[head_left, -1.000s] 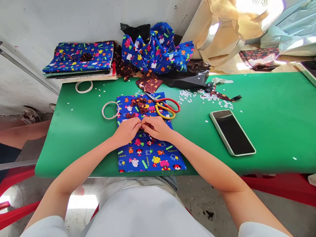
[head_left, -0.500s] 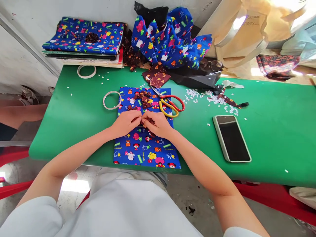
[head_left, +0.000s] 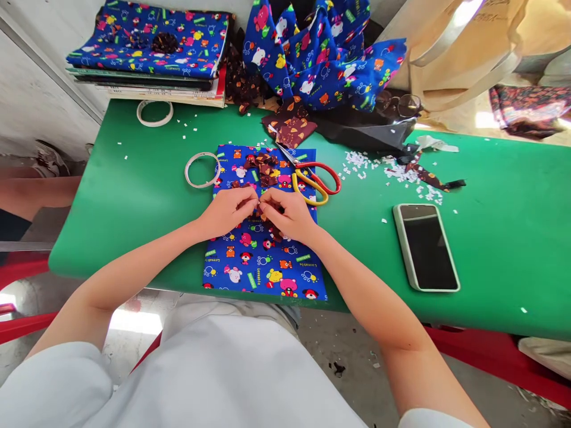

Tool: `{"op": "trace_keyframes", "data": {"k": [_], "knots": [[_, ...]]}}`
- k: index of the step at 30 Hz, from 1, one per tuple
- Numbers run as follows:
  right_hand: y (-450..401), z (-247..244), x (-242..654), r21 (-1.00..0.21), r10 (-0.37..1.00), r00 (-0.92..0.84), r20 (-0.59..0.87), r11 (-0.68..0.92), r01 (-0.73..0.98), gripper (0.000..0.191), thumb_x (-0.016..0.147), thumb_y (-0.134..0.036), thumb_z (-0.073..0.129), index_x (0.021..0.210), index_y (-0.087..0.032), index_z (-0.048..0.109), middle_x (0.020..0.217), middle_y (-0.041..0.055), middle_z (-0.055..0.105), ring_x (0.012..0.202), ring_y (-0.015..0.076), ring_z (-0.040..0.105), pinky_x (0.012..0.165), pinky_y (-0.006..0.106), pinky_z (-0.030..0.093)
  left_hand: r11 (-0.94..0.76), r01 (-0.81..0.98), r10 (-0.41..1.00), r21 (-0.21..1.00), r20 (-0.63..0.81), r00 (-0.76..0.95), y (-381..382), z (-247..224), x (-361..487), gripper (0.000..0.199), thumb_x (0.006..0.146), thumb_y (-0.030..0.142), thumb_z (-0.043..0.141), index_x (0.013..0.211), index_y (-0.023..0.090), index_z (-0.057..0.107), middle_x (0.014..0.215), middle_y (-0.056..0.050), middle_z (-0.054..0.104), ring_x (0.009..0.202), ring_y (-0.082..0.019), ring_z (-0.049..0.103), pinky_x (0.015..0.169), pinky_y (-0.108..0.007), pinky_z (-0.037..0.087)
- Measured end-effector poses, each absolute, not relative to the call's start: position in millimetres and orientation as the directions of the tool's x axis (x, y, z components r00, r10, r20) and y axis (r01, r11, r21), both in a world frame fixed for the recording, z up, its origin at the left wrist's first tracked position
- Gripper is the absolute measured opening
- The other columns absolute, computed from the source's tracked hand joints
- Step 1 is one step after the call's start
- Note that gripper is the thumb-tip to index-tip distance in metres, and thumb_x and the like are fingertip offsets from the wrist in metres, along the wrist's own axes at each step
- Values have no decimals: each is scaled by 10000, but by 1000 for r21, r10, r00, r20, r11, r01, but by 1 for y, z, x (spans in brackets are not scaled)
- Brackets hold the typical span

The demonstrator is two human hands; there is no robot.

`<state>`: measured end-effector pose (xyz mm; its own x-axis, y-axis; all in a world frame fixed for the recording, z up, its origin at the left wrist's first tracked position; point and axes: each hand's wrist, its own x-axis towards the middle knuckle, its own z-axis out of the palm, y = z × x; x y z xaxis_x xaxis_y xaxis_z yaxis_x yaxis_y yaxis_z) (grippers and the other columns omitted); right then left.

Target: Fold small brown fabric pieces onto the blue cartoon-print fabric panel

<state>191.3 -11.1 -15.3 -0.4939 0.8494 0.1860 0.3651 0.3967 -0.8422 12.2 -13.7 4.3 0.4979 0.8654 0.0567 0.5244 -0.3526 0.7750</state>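
My left hand (head_left: pixel 228 209) and my right hand (head_left: pixel 289 215) meet fingertip to fingertip above a blue cartoon-print cloth (head_left: pixel 250 276). Both are closed in a pinch on a dark brown patterned cloth scrap (head_left: pixel 275 230), mostly hidden by the fingers. More brown cloth scraps (head_left: pixel 267 171) lie on the blue cloth just beyond my hands. Scissors (head_left: pixel 312 178) with one red and one yellow handle rest beside my right hand, their blades a little apart. Left of the cloth lies a roll of tape (head_left: pixel 187 171).
On the green table (head_left: pixel 134 220) are a phone (head_left: pixel 428 249), white paper bits (head_left: pixel 357 160) and a second tape roll (head_left: pixel 141 113). Behind are folded cloth on a stack (head_left: pixel 151 35), crumpled blue cloth (head_left: pixel 316 65), black cloth (head_left: pixel 366 131) and glasses (head_left: pixel 407 106). Another person's leg (head_left: pixel 40 193) shows at left.
The view has shifted slightly, moving the far items up in the picture. My hands stay pinched together in nearly the same place, with the fingertips slightly shifted.
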Motion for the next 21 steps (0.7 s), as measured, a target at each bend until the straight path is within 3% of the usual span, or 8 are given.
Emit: {"op": "trace_keyframes", "data": {"k": [11,21], "knots": [[-9,-15,192,-863,844,-504,181,383,330,115,824,-217,467,715,-188,493,532,-47,555,423,68,438,449,200,334,-403,526,809,749,23,587,-9,4,10,202,897,248,374,761,170,501,655,10,539,643,-122,489,644,-237,362],[-11,-17,189,-779,835,-502,226,464,421,119,800,-186,475,684,-183,504,520,-41,513,452,78,393,494,219,322,-407,579,845,707,51,533,-10,0,12,185,832,221,407,687,164,507,597,24,488,582,-109,438,592,-236,328]]}}
